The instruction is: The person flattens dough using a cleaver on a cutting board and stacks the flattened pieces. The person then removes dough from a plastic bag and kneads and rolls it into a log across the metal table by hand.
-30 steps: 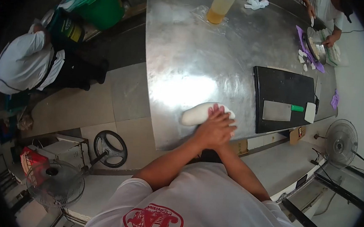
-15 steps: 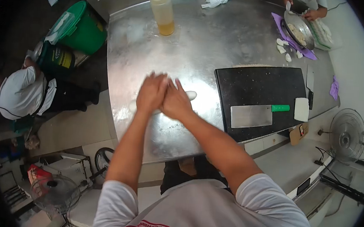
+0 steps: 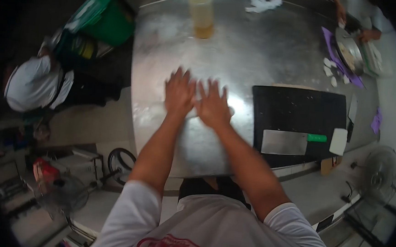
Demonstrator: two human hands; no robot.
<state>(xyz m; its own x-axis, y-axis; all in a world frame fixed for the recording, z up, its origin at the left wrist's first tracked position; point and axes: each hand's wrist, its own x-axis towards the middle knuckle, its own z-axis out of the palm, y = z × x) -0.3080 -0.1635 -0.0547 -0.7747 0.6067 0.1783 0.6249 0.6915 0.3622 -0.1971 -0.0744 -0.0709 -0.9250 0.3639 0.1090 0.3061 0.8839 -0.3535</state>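
Note:
A white roll of dough (image 3: 192,113) lies on the steel table under my two hands, mostly covered, with a bit showing between them. My left hand (image 3: 179,93) is flat on the dough, fingers apart and pointing away from me. Beside it, my right hand (image 3: 213,105) rests on the dough too, fingers spread. The hands are close together, nearly touching at the thumbs. To their right is a black cutting board (image 3: 300,107), bearing a cleaver (image 3: 284,142) with a green handle and a white block (image 3: 338,141).
A squeeze bottle (image 3: 201,16) of yellow liquid and a white cloth (image 3: 261,3) lie toward the table's (image 3: 162,43) far side. At far right, a co-worker's hands (image 3: 368,34) hold a metal bowl (image 3: 350,51) near white pieces. Another person (image 3: 40,82) stands left by a green bin (image 3: 111,21).
My hands have gone from overlapping with fingers together to lying side by side with fingers spread on the dough. The whole view has shifted, so things appear farther right.

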